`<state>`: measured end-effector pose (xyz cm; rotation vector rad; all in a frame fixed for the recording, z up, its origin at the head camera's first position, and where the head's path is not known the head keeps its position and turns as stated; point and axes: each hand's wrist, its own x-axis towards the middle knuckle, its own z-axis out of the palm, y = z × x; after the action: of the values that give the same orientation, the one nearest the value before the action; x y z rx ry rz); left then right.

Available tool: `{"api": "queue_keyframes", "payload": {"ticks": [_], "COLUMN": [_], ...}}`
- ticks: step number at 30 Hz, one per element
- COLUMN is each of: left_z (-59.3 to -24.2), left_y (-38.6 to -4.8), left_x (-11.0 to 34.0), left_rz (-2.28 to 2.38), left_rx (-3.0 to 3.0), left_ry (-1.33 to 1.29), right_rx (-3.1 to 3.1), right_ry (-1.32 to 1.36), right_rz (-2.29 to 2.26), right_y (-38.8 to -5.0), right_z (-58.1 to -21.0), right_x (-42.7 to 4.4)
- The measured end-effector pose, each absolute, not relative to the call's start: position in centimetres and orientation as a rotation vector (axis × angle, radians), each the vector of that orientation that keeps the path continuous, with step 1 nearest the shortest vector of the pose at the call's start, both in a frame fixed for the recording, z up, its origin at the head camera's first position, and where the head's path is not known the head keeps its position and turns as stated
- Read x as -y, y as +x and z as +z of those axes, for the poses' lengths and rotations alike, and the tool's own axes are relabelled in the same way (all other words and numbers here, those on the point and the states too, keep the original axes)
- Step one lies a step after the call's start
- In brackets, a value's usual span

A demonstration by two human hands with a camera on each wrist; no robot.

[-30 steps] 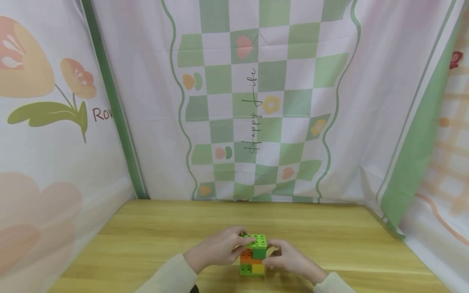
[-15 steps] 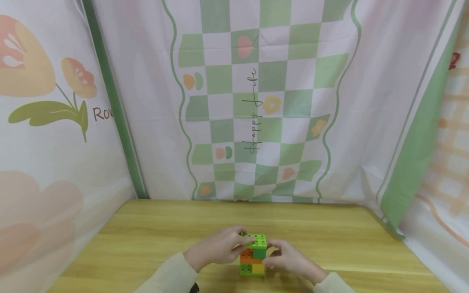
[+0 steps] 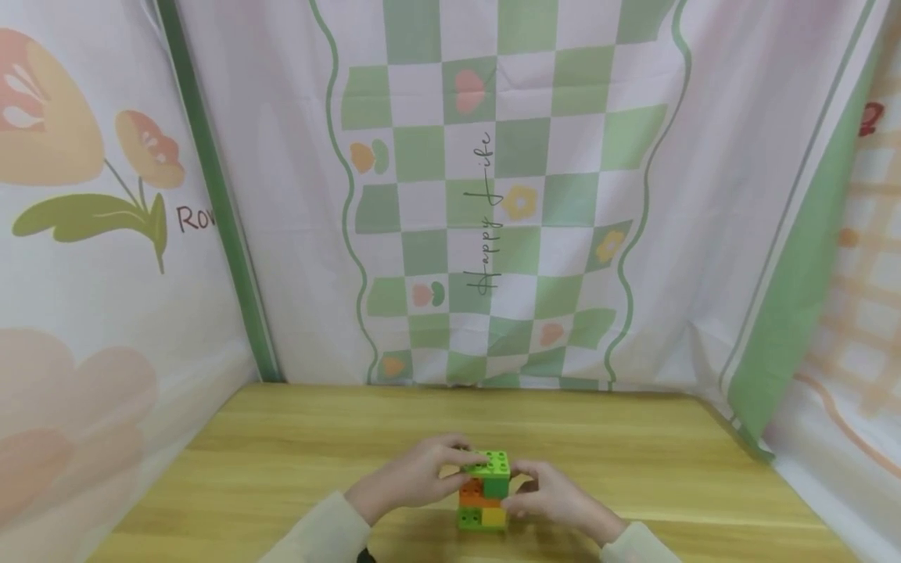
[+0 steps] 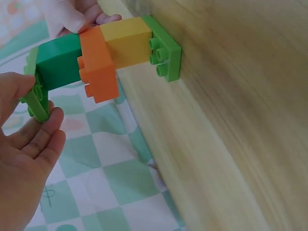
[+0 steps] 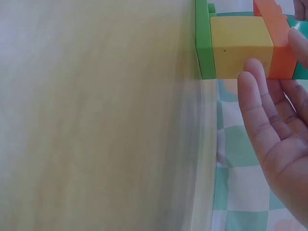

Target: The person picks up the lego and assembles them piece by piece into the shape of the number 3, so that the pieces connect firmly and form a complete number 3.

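An upright stack of toy building bricks stands on the table in the head view: a light green base plate [image 3: 469, 518], a yellow brick [image 3: 494, 516], an orange brick [image 3: 470, 497], a dark green brick [image 3: 496, 487] and a light green top plate [image 3: 498, 464]. My left hand [image 3: 422, 475] pinches the top plate at its left side; the left wrist view shows the thumb on the plate's studded face. On the stack's right side, my right hand [image 3: 556, 496] holds it around the orange and dark green bricks. In the right wrist view, some fingers [image 5: 255, 106] extend beside the yellow brick.
The wooden table [image 3: 317, 422] extends around the stack. A green-and-white checked cloth [image 3: 521, 274] hangs behind its far edge. Printed cloth walls stand at the left [image 3: 84, 297] and right [image 3: 866, 336].
My left hand has shifted very slightly left, and a gap shows between its thumb and index finger. The stack and my right hand stay in place.
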<state>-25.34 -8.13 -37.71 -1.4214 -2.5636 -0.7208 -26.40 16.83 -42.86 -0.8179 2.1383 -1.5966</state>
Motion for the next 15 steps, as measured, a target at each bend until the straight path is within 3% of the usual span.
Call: {"api": "queue_keyframes", "payload": {"ticks": [15], "left_z": [-39.7], "left_y": [-25.0], "left_x": [9.1], "left_rz": [-1.066], "left_rx": [2.553], "left_ry": [-1.243], "right_rx": [-2.112], "right_ry": [-0.842], "right_rz": [-1.599], "right_y": [-26.6], "right_z": [-42.9], "right_x": [-16.9]}}
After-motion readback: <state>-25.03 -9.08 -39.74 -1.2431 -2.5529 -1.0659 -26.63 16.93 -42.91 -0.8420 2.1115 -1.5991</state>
